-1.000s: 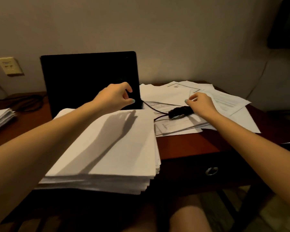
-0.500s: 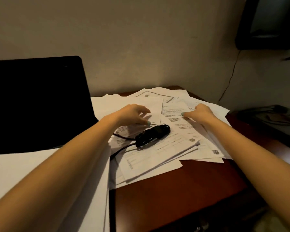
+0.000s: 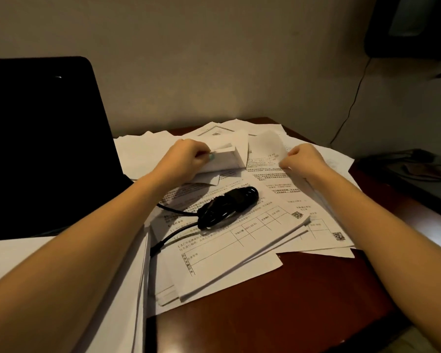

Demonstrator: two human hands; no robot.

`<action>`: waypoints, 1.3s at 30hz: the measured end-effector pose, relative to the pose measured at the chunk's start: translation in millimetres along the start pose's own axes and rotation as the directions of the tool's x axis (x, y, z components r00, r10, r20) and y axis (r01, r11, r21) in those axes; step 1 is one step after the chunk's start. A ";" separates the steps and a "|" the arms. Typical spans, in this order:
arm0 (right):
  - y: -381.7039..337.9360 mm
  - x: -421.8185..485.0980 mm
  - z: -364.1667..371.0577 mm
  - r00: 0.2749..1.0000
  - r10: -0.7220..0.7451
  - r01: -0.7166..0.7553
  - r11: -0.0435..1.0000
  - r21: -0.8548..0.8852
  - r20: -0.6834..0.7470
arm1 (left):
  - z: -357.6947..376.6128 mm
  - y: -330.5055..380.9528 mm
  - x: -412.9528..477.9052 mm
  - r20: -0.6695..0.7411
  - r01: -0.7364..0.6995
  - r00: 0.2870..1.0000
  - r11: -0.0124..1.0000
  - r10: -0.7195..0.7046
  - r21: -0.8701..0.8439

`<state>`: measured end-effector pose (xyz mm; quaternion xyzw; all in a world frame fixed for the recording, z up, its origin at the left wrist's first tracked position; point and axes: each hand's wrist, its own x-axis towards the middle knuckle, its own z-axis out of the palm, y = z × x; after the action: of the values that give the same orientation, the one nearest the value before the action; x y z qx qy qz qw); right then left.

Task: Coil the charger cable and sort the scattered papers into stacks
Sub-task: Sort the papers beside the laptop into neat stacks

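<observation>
Charger cable (image 3: 229, 207): black, wound into one tight oblong bundle, lying flat on the scattered papers (image 3: 227, 253), nearer the body than both hands and between the two forearms. Two loose leads (image 3: 175, 212) trailing from the bundle's end on the left-hand side, running toward the left forearm, one thickening close to the tall stack. Held by neither hand, touched by neither.

Scattered papers: white sheets overlapping at many angles, spread beneath and beyond both hands. Printed text and ruled tables on several; two small square codes (image 3: 297, 215) on sheets beside the right wrist. Too overlapped for a count sheet by sheet.

Left hand (image 3: 186, 161): fingers curled, gripping one curled sheet (image 3: 227, 159) raised off the scattered papers, thumb pressed against its face. Right hand (image 3: 303, 159): fingers curled, pinching the edge of one lifted sheet (image 3: 267, 142), bowed upward and blurred. Both hands at much the same reach, well apart, the two raised sheets between them.

Under the left forearm, one tall stack (image 3: 10, 256) of white paper, edges squared, just beside the scattered papers. Beyond the left forearm, one dark laptop screen (image 3: 41, 149), upright. Beneath it all, one reddish-brown desk (image 3: 278, 301), bare wood showing nearer the body than the right hand. Past the right hand, one thin wire (image 3: 351, 98) hanging down the wall (image 3: 214, 59).
</observation>
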<state>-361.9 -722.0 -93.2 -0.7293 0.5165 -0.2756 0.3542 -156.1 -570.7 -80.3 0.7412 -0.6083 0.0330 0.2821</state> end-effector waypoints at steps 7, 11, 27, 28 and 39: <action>-6.7 -14.3 -10.4 0.980 -0.141 0.110 0.973 0.203 0.144 | -0.9 7.0 -0.7 0.122 0.256 0.967 0.864 -0.225 -0.435; -7.8 -19.4 -15.2 0.969 -0.150 0.118 0.979 0.166 0.194 | -5.5 9.3 -1.0 -0.021 0.220 0.954 0.751 -0.298 -0.622; -4.7 -8.4 -69.9 0.752 0.038 0.390 0.780 0.490 -0.658 | -74.8 60.9 8.2 -0.389 -0.164 0.860 0.541 -0.332 -0.825; -5.6 -9.0 -72.2 0.731 0.064 0.417 0.746 0.519 -0.679 | -78.4 60.6 8.2 -0.354 -0.154 0.866 0.484 -0.353 -0.861; -23.0 -11.6 -85.1 0.837 0.006 0.460 0.531 0.711 -0.547 | -106.7 59.9 14.0 -0.266 -0.097 0.892 0.419 -0.367 -0.903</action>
<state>-418.1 -725.9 -24.4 -0.4476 0.2950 -0.7020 0.4689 -176.2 -540.3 37.3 0.4961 -0.3897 -0.1593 0.7594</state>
